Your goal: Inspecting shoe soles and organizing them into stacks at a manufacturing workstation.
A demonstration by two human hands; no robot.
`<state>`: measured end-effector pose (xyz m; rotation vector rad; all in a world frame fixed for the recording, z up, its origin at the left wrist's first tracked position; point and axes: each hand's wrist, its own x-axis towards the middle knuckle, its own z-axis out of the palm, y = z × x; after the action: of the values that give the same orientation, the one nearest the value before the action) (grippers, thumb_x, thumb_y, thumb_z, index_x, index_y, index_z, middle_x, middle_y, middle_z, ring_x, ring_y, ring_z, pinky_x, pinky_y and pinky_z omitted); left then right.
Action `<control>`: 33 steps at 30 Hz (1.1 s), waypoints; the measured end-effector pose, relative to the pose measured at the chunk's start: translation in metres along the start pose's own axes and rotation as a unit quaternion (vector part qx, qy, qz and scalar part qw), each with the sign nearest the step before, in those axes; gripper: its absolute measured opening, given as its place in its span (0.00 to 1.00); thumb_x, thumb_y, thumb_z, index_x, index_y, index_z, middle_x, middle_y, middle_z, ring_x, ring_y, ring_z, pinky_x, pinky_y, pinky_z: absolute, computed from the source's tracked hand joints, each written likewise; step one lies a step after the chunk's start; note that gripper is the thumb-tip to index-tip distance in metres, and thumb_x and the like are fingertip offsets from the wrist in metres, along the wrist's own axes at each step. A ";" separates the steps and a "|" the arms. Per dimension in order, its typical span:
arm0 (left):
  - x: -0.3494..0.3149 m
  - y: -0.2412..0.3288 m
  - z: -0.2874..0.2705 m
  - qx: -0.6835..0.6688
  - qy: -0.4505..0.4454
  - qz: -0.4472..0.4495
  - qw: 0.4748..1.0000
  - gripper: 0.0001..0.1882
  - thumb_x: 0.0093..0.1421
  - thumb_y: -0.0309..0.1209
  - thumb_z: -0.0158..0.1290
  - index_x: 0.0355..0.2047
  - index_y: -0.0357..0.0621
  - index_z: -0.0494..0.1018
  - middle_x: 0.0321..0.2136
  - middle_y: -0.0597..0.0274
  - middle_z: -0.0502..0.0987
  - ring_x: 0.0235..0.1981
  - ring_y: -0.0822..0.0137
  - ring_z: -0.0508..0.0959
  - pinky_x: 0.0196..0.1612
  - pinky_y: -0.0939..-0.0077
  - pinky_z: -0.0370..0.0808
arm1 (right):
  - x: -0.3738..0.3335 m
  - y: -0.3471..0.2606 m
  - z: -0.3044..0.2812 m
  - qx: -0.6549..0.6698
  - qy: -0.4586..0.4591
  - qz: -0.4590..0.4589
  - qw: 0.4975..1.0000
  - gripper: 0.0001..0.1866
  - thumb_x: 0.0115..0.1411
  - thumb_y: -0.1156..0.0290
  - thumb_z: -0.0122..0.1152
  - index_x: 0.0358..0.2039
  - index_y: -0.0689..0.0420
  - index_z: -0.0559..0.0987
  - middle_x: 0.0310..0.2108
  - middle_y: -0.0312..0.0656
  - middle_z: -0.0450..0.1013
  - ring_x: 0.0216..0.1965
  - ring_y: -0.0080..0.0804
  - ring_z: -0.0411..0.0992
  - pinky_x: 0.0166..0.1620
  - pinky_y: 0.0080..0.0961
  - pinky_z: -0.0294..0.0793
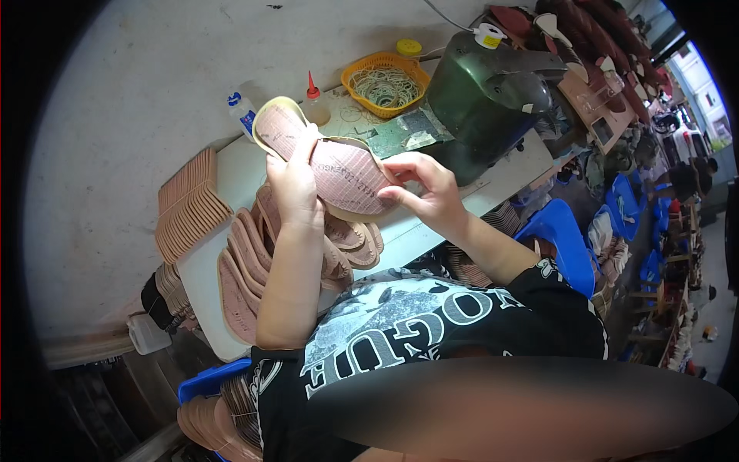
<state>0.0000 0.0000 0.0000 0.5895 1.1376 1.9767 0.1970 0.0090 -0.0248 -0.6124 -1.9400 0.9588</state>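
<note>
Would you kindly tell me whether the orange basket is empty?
Not empty: the orange basket holds a tangle of thin, pale loops, visible through its open top.

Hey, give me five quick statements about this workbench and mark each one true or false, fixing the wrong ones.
1. The left hand holds a pink insole with a pale yellow rim. True.
2. The right hand holds a white bottle with a blue cap. False: its fingers are on the insole; the bottle is apart from both hands.
3. A clear bottle with a red pointed cap stands left of the orange-yellow plastic basket. True.
4. The basket is empty. False: it holds thin, pale loops.
5. A rounded, dark green machine stands right of the basket. True.
</note>
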 end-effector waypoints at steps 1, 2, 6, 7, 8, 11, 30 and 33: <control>0.002 -0.002 -0.004 -0.028 0.010 -0.031 0.999 0.14 0.58 0.25 0.57 0.43 0.35 0.69 0.34 0.60 0.76 0.32 0.67 0.79 0.35 0.74 0.78 | 0.001 -0.001 0.002 -0.037 0.039 -0.060 0.997 0.14 0.57 0.75 0.63 0.45 0.59 0.76 0.40 0.42 0.76 0.34 0.35 0.76 0.41 0.26 0.77; 0.004 -0.004 -0.007 -0.057 0.020 -0.061 0.996 0.12 0.58 0.25 0.57 0.41 0.36 0.69 0.32 0.61 0.76 0.30 0.68 0.79 0.33 0.74 0.78 | 0.003 -0.001 0.004 -0.074 0.078 -0.120 0.987 0.09 0.56 0.76 0.63 0.39 0.60 0.78 0.35 0.44 0.76 0.33 0.36 0.76 0.39 0.27 0.77; -0.001 -0.017 -0.005 -0.079 0.039 -0.056 0.995 0.11 0.58 0.26 0.57 0.40 0.37 0.70 0.31 0.61 0.76 0.29 0.68 0.79 0.33 0.73 0.78 | 0.008 0.019 -0.008 -0.192 0.097 -0.150 0.965 0.05 0.59 0.73 0.60 0.32 0.62 0.75 0.29 0.46 0.74 0.30 0.42 0.74 0.34 0.30 0.73; 0.000 -0.016 -0.005 -0.078 0.039 -0.054 0.995 0.11 0.58 0.26 0.57 0.40 0.37 0.70 0.31 0.61 0.76 0.29 0.68 0.79 0.33 0.73 0.78 | 0.010 0.019 -0.007 -0.192 0.098 -0.151 0.965 0.05 0.59 0.73 0.60 0.32 0.62 0.75 0.29 0.46 0.74 0.30 0.42 0.74 0.34 0.30 0.73; 0.001 -0.014 -0.004 -0.074 0.045 -0.047 0.995 0.11 0.58 0.26 0.57 0.40 0.37 0.70 0.31 0.61 0.76 0.29 0.68 0.79 0.33 0.73 0.78 | 0.013 0.020 -0.007 -0.173 0.097 -0.082 0.977 0.06 0.60 0.72 0.60 0.32 0.62 0.75 0.29 0.45 0.74 0.30 0.39 0.74 0.34 0.29 0.73; -0.001 -0.010 -0.005 -0.071 0.058 -0.041 0.995 0.11 0.58 0.26 0.57 0.40 0.38 0.70 0.32 0.61 0.76 0.30 0.67 0.78 0.33 0.73 0.78 | 0.012 0.027 -0.010 -0.008 0.063 0.075 0.995 0.09 0.59 0.70 0.62 0.35 0.62 0.74 0.31 0.41 0.75 0.32 0.30 0.74 0.36 0.28 0.73; -0.030 0.003 0.000 -0.093 -0.143 -0.002 0.985 0.20 0.57 0.26 0.59 0.47 0.38 0.65 0.35 0.61 0.75 0.34 0.71 0.77 0.38 0.77 0.76 | 0.028 0.034 -0.004 0.574 -0.183 0.354 0.716 0.22 0.70 0.56 0.42 0.49 0.61 0.73 0.43 0.41 0.75 0.46 0.26 0.72 0.51 0.28 0.72; -0.038 -0.003 -0.001 0.006 -0.205 0.065 0.977 0.21 0.55 0.25 0.60 0.47 0.37 0.65 0.38 0.60 0.75 0.36 0.72 0.76 0.40 0.77 0.75 | 0.036 0.032 0.015 0.524 -0.257 0.334 0.741 0.20 0.66 0.60 0.52 0.51 0.62 0.71 0.44 0.39 0.75 0.45 0.24 0.72 0.50 0.25 0.72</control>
<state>0.0231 -0.0297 -0.0035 1.0459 0.8714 1.8409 0.1677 0.0476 -0.0377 -0.3405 -1.1805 2.6281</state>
